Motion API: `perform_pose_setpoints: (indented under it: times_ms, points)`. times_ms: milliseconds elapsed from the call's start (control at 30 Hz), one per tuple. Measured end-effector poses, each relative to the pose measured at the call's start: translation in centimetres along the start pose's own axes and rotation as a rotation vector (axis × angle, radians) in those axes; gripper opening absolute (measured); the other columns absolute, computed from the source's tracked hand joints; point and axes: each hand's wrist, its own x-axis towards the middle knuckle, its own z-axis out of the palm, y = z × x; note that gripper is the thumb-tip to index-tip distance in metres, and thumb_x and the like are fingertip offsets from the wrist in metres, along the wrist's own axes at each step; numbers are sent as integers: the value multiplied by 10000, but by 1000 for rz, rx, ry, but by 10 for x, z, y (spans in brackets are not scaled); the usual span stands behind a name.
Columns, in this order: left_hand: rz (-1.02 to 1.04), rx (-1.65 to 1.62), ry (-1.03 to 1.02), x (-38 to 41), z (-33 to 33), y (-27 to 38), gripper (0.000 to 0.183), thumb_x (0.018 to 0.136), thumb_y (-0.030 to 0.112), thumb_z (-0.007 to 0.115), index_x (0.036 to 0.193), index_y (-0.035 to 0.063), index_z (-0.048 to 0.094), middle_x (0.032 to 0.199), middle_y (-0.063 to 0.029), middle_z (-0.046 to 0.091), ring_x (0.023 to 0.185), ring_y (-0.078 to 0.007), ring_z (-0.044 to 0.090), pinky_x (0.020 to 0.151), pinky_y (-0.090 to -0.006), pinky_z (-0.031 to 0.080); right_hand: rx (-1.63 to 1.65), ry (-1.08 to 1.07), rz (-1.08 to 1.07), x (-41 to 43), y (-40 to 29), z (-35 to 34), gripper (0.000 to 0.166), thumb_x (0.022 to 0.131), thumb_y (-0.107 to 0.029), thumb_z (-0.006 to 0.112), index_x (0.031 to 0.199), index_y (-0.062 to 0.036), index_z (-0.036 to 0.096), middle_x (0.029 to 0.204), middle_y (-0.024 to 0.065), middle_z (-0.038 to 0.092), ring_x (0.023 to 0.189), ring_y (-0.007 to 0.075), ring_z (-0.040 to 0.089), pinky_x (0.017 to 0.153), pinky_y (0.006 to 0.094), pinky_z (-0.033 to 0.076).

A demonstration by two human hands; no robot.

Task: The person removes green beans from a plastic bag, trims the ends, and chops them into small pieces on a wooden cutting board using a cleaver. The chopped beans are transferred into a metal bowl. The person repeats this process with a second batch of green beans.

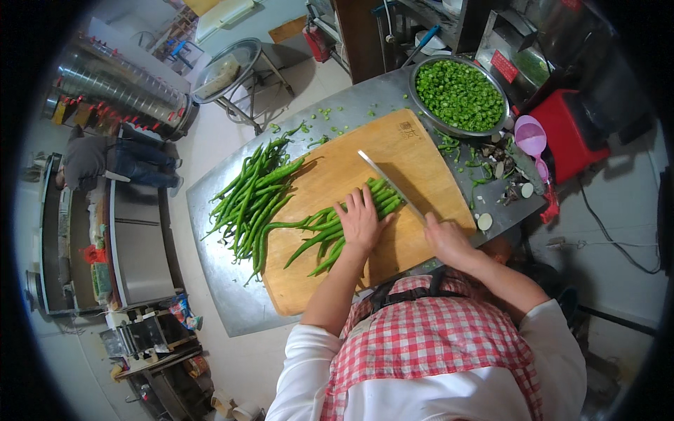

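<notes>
My left hand (360, 218) presses down on a bundle of long green chili peppers (327, 231) lying on the wooden cutting board (432, 184). The fingers are spread over the stems. My right hand (447, 239) grips a knife (389, 181), its blade slanting across the board at the right-hand ends of the bundle. A larger pile of whole green peppers (253, 200) overlaps the board's left edge and the metal table. Beyond the board's far right corner stands a metal bowl (506, 113) full of chopped green peppers (461, 94).
Pepper bits and vegetable trimmings (508, 171) lie on the metal table (231, 310), right of the board. Nearby are a pink scoop (529, 134) and a red plastic stool (571, 131). A round glass-topped table (229, 68) stands beyond. Another person (121, 158) is at the far left.
</notes>
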Motion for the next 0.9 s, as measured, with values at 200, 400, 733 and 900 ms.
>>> perform_pose_setpoints:
  times_ms: [200, 400, 733, 900]
  points:
    - [-5, 53, 115, -5, 4, 4, 739, 901, 584, 610, 1426, 79, 488, 1282, -137, 546, 1192, -324, 504, 1047, -591, 333, -165, 43, -82, 5, -5, 4, 181, 904, -85, 526, 1033, 39, 501, 669, 257, 668, 649, 442, 685, 625, 574, 508]
    - [-71, -86, 261, 14, 23, 13, 285, 957, 245, 588, 1201, 106, 631, 1213, -106, 611, 1099, -320, 550, 985, -481, 406, -177, 74, -93, 3, -4, -3, 169, 891, -76, 531, 1012, 40, 505, 650, 253, 657, 610, 434, 669, 607, 570, 495]
    - [-73, -144, 291, 26, 22, 9, 196, 912, 204, 648, 1102, 156, 648, 1108, -30, 649, 983, -278, 579, 883, -428, 448, -153, -48, -66, 13, -25, -25, 205, 866, -24, 517, 1038, 86, 496, 655, 262, 650, 675, 443, 689, 630, 548, 526]
    - [-44, -150, 330, 27, 28, 9, 213, 924, 217, 641, 1131, 166, 647, 1110, -36, 645, 976, -276, 581, 867, -425, 449, -142, 1, -93, 29, -17, -18, 224, 865, -8, 508, 1058, 103, 502, 686, 253, 668, 660, 412, 700, 616, 539, 534]
